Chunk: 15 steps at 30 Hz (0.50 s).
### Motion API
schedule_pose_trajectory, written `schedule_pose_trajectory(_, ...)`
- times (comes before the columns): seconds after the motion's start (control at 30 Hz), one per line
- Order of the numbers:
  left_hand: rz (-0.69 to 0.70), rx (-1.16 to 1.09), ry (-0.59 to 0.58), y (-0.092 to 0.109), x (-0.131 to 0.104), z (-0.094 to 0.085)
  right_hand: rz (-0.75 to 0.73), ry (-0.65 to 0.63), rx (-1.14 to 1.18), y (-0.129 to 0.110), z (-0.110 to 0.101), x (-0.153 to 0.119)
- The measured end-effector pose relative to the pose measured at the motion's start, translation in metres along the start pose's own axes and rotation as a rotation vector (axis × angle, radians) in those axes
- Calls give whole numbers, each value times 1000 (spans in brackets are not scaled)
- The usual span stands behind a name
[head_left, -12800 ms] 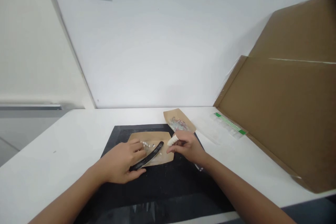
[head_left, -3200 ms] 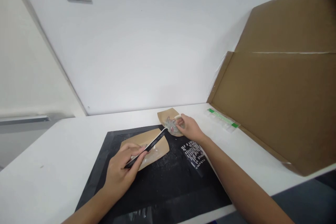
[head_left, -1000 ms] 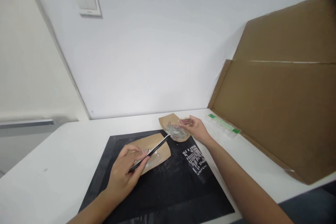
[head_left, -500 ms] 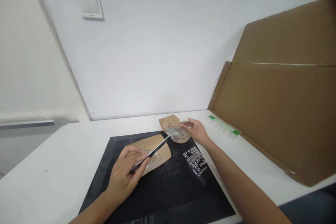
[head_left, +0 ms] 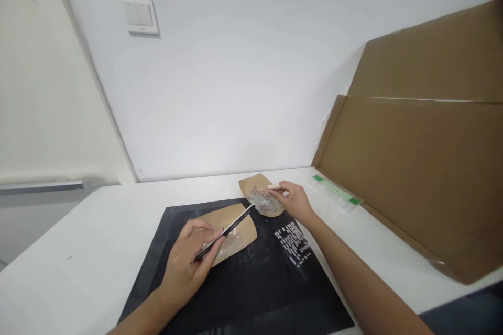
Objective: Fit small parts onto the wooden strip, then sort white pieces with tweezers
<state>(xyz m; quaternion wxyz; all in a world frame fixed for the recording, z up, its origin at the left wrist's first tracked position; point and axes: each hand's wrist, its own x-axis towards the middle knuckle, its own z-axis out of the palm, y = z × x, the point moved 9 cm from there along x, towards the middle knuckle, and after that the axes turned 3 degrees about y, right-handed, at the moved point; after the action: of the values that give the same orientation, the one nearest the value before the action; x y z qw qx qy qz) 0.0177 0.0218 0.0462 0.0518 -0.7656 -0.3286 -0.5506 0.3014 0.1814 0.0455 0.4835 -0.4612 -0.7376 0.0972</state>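
Observation:
My left hand (head_left: 190, 254) is closed around a slim black-and-white stick (head_left: 238, 221); its exact kind I cannot tell. The stick slants up to the right over a brown paper dish (head_left: 247, 230) that holds small whitish bits. My right hand (head_left: 293, 200) is pinched closed above a second brown paper dish (head_left: 251, 183), smeared with something greyish and glossy. A whitish tip (head_left: 274, 187) shows at its fingers; whether it is held or worn on a finger is unclear.
Both dishes lie on or by a black mat (head_left: 243, 293) on a white table (head_left: 78, 251). Rows of small pale pieces (head_left: 293, 243) lie at the mat's right. A clear case with a green-and-white strip (head_left: 336, 190) lies beside a standing cardboard sheet (head_left: 412, 167). A wall rises behind.
The view has shifted slightly. My right fingers have turned a little over the far dish, and the whitish tip shows more plainly. My left hand keeps the stick in nearly the same place.

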Motion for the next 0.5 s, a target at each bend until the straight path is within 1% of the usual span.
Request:
schedule_pose_trajectory(0.1,-23,13,14,-1,1,-1,-86,-14,-31,-22,4,-5)
schedule_pose_trajectory(0.2,-66,47,33,-5,2,-4,-171,-69,-22,-48,15,-14)
schedule_pose_trajectory(0.3,-86,77,54,-7,2,-7,-317,-131,3,-76,26,-26)
schedule_pose_trajectory(0.37,-90,88,58,-8,3,-7,-386,-137,21,-90,29,-33)
schedule_pose_trajectory(0.43,-86,89,58,-7,3,-7,-407,-127,43,-98,31,-36)
schedule_pose_trajectory(0.5,-82,83,55,-7,2,-6,-396,-111,65,-103,31,-38)
